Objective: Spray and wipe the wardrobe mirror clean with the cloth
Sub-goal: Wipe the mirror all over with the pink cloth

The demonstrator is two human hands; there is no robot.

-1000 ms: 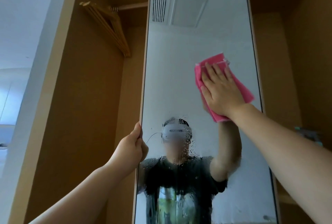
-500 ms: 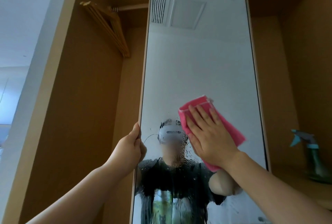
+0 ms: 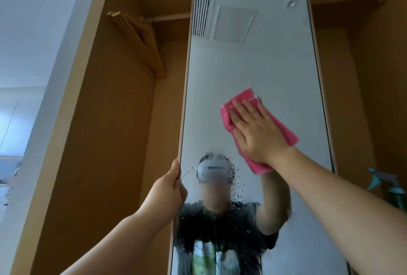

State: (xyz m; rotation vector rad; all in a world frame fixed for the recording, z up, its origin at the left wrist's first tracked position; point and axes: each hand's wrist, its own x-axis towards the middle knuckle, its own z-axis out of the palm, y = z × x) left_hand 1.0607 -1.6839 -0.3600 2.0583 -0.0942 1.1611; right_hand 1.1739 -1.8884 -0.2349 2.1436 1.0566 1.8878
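The wooden wardrobe (image 3: 123, 142) stands open around me, and its tall mirror (image 3: 253, 65) runs up the middle. A bunch of wooden hangers (image 3: 143, 41) hangs from the rail (image 3: 171, 16) in the wardrobe's upper left corner. My right hand (image 3: 257, 133) lies flat with fingers straight, pressing the pink cloth (image 3: 284, 129) against the glass near the mirror's right edge, about halfway up. My left hand (image 3: 167, 191) is well apart from it, lower down, gripping the mirror's left edge. A teal spray bottle (image 3: 394, 188) shows inside the wardrobe beyond the mirror's right edge, partly behind my right arm. Fine droplets (image 3: 237, 188) speckle the glass below the cloth.
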